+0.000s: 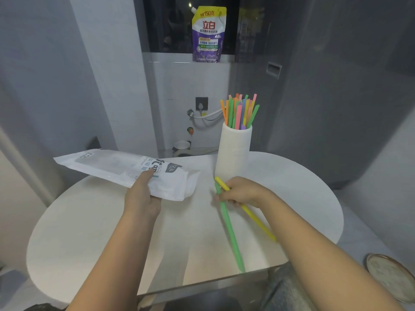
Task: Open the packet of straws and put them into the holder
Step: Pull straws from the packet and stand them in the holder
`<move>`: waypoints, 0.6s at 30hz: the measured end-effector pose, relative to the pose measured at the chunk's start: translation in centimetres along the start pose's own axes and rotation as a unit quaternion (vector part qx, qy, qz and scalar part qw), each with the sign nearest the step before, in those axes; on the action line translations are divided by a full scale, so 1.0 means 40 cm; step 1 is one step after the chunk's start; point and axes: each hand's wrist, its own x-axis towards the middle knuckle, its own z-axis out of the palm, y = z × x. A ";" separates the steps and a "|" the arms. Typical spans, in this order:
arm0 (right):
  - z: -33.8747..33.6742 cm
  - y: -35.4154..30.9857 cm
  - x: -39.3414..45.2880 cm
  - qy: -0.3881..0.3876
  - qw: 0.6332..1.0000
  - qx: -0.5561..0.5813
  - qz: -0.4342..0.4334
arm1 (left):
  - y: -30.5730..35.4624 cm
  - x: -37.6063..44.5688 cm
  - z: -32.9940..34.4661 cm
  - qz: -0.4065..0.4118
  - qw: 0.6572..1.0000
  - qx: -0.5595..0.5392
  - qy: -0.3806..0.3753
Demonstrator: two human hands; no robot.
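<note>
On the surface [89,232], right hand [241,190] grips green straw [231,234] and yellow straw [256,218]; left hand [143,196] holds opened packet [125,169]; loading nearly complete, judged; next, lift both into holder [233,151].

Both forearms reach forward, the left hand [141,196] gripping with thumb on top, the right hand [242,191] curled, knuckles up.

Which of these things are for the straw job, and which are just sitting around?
For the job:
- straw packet, held by the left hand
- green straw and yellow straw, gripped by the right hand
- white holder, already full of coloured straws

Just sitting around:
- detergent pouch on the ledge
- wall socket
- plate at the right edge
</note>
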 end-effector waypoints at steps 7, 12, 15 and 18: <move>-0.044 -0.105 -0.046 0.088 0.970 0.192 -0.120 | 0.020 -0.001 -0.001 -0.006 1.000 -0.014 0.003; -0.117 -0.194 -0.087 0.150 0.894 0.329 -0.264 | 0.025 0.008 -0.012 -0.015 1.000 -0.015 -0.012; -0.193 -0.235 -0.099 0.229 0.835 0.393 -0.311 | 0.021 0.008 -0.013 -0.016 1.000 -0.016 -0.014; -0.270 -0.271 -0.108 0.311 0.790 0.418 -0.322 | 0.016 0.003 -0.007 -0.015 0.999 -0.028 -0.020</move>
